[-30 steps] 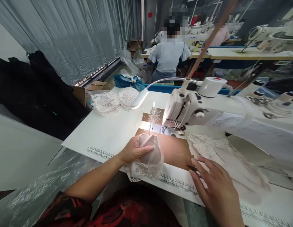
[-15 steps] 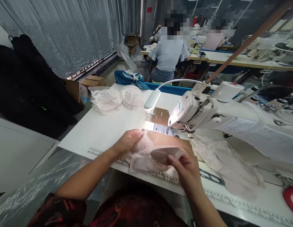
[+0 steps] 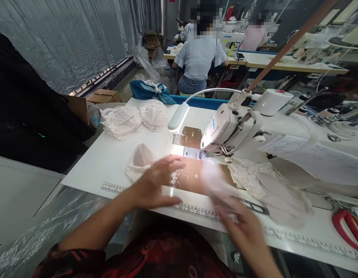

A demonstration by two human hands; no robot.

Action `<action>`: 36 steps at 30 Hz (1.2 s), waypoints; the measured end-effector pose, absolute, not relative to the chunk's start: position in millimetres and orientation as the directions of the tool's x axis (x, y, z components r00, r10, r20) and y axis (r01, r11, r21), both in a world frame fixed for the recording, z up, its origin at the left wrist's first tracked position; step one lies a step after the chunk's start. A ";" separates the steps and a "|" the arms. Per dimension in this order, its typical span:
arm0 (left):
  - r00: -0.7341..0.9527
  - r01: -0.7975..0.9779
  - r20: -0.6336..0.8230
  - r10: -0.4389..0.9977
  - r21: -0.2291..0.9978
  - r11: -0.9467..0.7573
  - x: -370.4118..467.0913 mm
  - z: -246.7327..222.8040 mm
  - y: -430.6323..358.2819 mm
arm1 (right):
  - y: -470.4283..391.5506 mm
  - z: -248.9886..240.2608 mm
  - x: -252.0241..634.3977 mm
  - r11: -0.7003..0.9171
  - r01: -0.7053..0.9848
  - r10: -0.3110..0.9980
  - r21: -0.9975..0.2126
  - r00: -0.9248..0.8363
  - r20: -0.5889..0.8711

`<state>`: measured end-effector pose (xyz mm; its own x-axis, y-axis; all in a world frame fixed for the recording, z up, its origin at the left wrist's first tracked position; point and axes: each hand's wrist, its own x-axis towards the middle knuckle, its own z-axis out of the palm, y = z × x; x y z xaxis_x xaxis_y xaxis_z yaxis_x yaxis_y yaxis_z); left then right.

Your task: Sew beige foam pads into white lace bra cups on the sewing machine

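My left hand is over the table with thumb and fingers spread, holding nothing. Beside it, to the left, lies a sheer pale fabric cup with a lace edge. My right hand, smeared by motion, grips a whitish fabric piece that trails up toward the needle area. The sewing machine stands just beyond, its needle area lit by a small lamp. Right of my right hand's fabric lies a heap of lace and sheer fabric.
Two stacks of lace cups sit at the table's back left, near a tied blue cloth bundle. Brown tape covers the table before the needle. Red-handled scissors lie at the right. A person sits ahead, facing away.
The fabric cup that both hands held now lies on the table at left. My left hand has let go and opened. My right hand has a whitish fabric piece and is moving fast.
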<state>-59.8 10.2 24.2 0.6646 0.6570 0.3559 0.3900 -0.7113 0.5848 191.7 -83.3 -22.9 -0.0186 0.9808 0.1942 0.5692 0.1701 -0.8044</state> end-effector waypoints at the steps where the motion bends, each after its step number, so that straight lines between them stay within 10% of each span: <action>1: 0.742 0.308 0.304 0.598 0.637 -0.706 -45.5 22.6 2.8 | -82.7 -20.0 186.3 0.187 0.542 0.981 -0.819 -0.067 0.180; 9: 0.694 0.387 0.060 0.718 0.809 -0.442 -23.4 2.7 -6.9 | -65.4 6.6 173.1 0.323 0.507 0.927 -0.799 -0.341 0.158; 15: 0.386 0.586 0.107 0.916 0.739 -0.333 -43.8 -1.0 4.9 | -69.6 1.9 197.3 0.320 0.652 0.836 -0.687 0.148 0.529; 21: 0.907 0.060 -0.054 0.418 0.998 -0.002 -37.7 22.6 -15.4 | -51.6 1.4 185.4 -0.021 0.333 0.978 -0.943 -0.189 -0.089; 28: 0.661 0.253 0.006 0.750 0.940 -0.230 -33.3 6.7 -3.6 | -59.9 -10.3 164.2 -0.431 -0.124 0.801 -0.894 -0.509 -0.315; 33: 0.749 0.129 -0.165 0.641 0.986 0.103 -37.9 -10.4 -0.6 | -42.0 -12.4 180.5 -0.107 0.244 0.937 -0.964 -0.298 -0.179; 36: 0.686 0.142 -0.130 0.716 0.989 0.043 -40.1 -12.7 -0.9 | -15.2 -15.0 199.1 0.078 0.656 0.996 -0.751 -0.081 0.033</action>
